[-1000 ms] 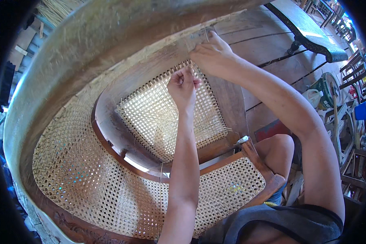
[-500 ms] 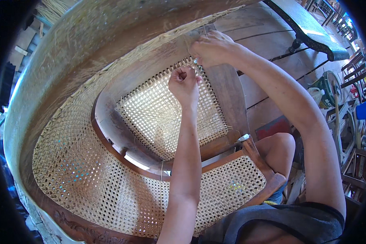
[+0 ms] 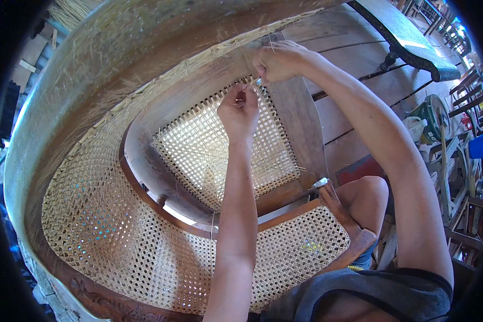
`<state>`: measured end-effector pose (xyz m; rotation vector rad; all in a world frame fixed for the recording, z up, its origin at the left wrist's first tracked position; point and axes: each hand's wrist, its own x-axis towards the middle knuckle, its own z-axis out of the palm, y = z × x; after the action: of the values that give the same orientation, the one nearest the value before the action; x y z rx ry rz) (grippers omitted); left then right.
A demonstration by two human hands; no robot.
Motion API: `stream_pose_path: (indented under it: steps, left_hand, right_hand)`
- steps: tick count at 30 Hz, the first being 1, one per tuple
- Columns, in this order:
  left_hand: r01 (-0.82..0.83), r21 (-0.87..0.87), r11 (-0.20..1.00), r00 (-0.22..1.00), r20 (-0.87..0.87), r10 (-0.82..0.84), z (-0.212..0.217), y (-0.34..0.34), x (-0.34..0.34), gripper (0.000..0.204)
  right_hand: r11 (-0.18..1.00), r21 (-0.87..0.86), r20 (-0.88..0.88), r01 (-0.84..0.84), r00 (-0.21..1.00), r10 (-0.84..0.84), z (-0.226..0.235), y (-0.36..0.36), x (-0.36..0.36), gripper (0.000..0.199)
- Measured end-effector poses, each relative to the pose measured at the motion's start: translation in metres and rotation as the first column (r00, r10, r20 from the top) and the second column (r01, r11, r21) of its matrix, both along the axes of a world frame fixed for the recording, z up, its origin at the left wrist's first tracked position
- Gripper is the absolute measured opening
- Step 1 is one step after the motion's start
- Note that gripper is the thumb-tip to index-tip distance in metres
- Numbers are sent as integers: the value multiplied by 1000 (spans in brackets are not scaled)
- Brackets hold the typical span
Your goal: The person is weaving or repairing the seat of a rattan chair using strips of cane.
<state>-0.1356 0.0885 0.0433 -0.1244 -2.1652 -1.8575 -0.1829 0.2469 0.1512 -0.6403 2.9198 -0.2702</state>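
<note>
A woven cane panel (image 3: 198, 134) fills the opening of a wooden seat frame (image 3: 300, 112), with short pegs or strand ends lining its edges. My left hand (image 3: 237, 114) is curled over the panel's upper part, its fingertips pinched close to the far corner. Just beyond that corner my right hand (image 3: 280, 61) is closed in a fist. A small pale tip shows below its fingers, against the panel's edge; what it belongs to is hidden. One thin strand stands up beside the right hand. Whatever lies in the left fingers is too small to make out.
The seat frame sits inside a large curved chair with a cane-woven back (image 3: 145, 247) and a broad wooden rim (image 3: 64, 91). To the right are a dark bench (image 3: 408, 40), a green bucket (image 3: 433, 118), a blue container (image 3: 478, 146) and stacked wooden frames (image 3: 469, 225).
My left hand has shifted slightly left and up toward the panel's far edge. The right hand stays by the corner, its wrist turned a little.
</note>
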Motion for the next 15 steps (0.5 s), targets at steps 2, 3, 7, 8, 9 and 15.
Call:
stream_pose_path:
  steps: [2,3,7,8,9,15]
  left_hand:
    - [0,95,996,1000,-9,1,-3,4,-3,9]
    - [-14,57,998,1000,-23,15,-4,5,-5,10]
    - [-27,23,999,997,-73,29,-6,2,-8,11]
    - [-27,23,999,997,-75,29,-3,2,-6,11]
    - [-25,13,1000,998,-54,26,0,2,-5,10]
    - [-77,-47,996,996,-57,75,4,12,4,9]
  right_hand:
    - [998,-69,-15,0,1000,-1,-10,9,-5,19]
    - [995,-101,-18,-11,1000,10,-16,14,-9,20]
    - [991,134,-156,0,988,21,0,1,5,20]
    - [991,134,-157,0,987,21,4,-2,11,20]
    - [987,154,-199,41,980,-10,6,-6,16,22]
    - [973,137,-250,185,957,-146,4,-3,33,22]
